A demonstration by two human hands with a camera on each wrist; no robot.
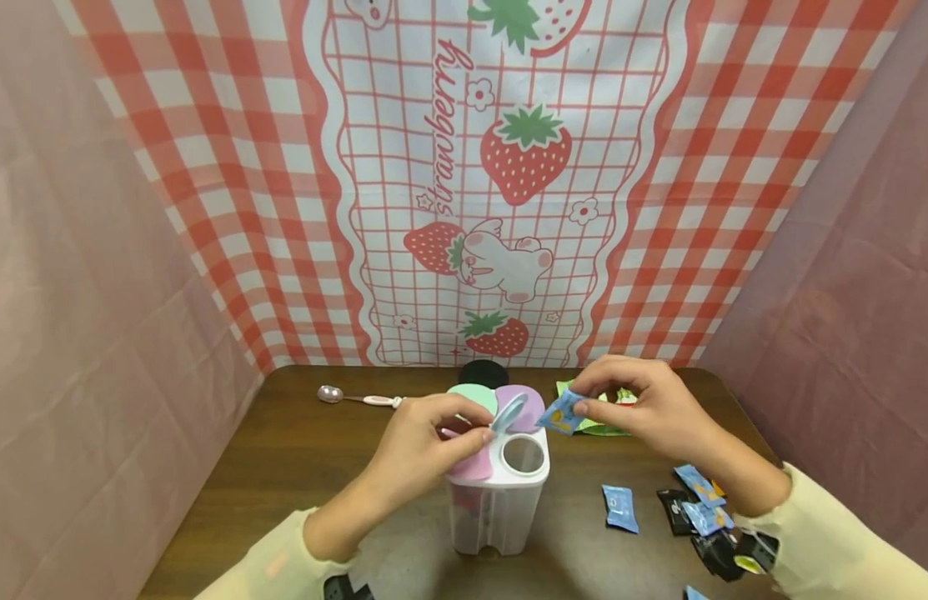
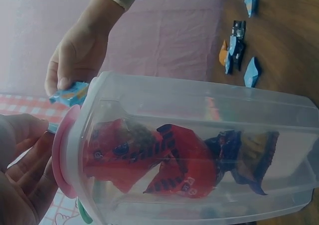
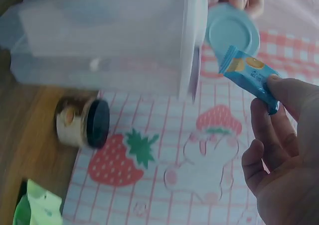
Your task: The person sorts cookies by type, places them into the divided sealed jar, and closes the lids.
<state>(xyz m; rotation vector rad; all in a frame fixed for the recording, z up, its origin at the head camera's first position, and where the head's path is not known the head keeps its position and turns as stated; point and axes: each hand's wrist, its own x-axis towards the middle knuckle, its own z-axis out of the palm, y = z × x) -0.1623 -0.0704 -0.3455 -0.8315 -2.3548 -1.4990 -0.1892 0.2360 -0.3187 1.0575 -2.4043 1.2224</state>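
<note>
- The clear container (image 1: 497,500) stands upright on the wooden table (image 1: 283,467), near the front edge and between the two forearms; its lid carries coloured flaps, and one round opening (image 1: 523,454) on the right side shows uncovered.
- The left hand (image 1: 426,446) rests on the lid's left side, fingers curled; they pinch the blue flap (image 1: 509,412) and hold it tilted up.
- The right hand (image 1: 651,404) hovers just right of and slightly beyond the lid, pinching a blue sachet (image 1: 561,414) between thumb and fingertips.
- The sachet's long axis runs roughly left to right, its free end pointing left toward the lid, just above and far of the opening, not touching the rim.
- The right hand is therefore the nearer one to the opening; the opening lies down and to the near-left of the sachet.
- The left wrist view shows red and dark packets (image 2: 164,160) already inside one compartment.
- More loose sachets (image 1: 696,508) lie on the table to the near right, well apart from the container.
</note>
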